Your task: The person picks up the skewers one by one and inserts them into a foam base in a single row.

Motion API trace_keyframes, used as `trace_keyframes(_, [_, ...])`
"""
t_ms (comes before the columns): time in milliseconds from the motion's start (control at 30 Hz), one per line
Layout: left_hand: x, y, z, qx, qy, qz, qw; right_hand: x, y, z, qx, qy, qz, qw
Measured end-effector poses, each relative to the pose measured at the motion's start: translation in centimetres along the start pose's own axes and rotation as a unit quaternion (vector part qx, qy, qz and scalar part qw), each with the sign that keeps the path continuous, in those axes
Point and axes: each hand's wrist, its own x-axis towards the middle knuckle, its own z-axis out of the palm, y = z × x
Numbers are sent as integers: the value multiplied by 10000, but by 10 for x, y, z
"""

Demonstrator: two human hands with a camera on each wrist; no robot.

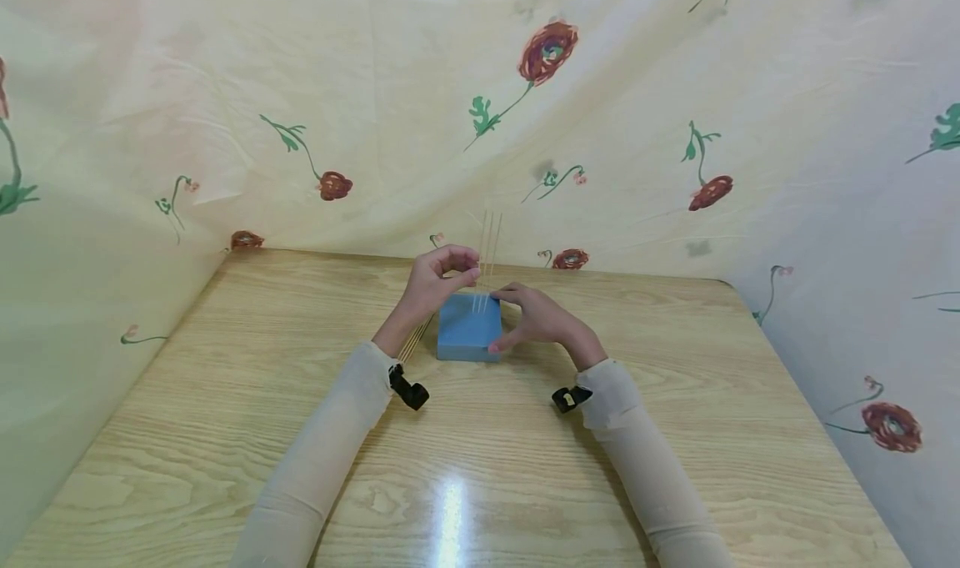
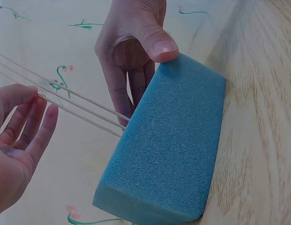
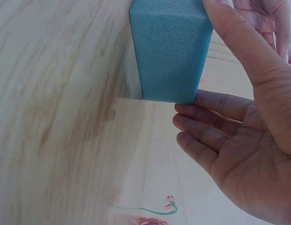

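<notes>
A blue foam block point(image 1: 468, 339) sits on the table, with three thin wooden skewers point(image 2: 84, 104) standing up out of its top near the far edge. My left hand point(image 1: 438, 280) pinches one skewer between thumb and fingertips, some way above the foam. On the block's right side, my right hand point(image 1: 542, 316) spans it, thumb at the near edge and fingers at the far one. The right wrist view shows the thumb and fingers gripping the block point(image 3: 171, 56) across its side, with the palm held off it.
More skewers point(image 1: 415, 343) lie on the table left of the block, partly hidden under my left forearm. A flowered cloth point(image 1: 420, 134) hangs behind the wooden table point(image 1: 225, 401) and along both sides. Each wrist carries a small black camera point(image 1: 408, 389).
</notes>
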Motion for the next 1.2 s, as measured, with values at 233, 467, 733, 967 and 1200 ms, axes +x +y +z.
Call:
trace_keyframes(233, [0,0,0,18,32,-26,10000,0,1,0,20,-11,17,10000])
trace_keyframes(467, [0,1,0,-31,20,-38,10000,1,0,0,27,-30,37,10000])
trace_keyframes(733, [-1,0,-1,-5,8,-51,10000,1,0,1,16,-26,56,10000])
trace_keyframes(967, [-1,1,0,30,7,1,10000,-1,-1,0,37,-47,111,9999])
trace_keyframes(1200, [-2,-1,0,-5,25,-79,10000,-1,-3,0,47,-31,94,9999])
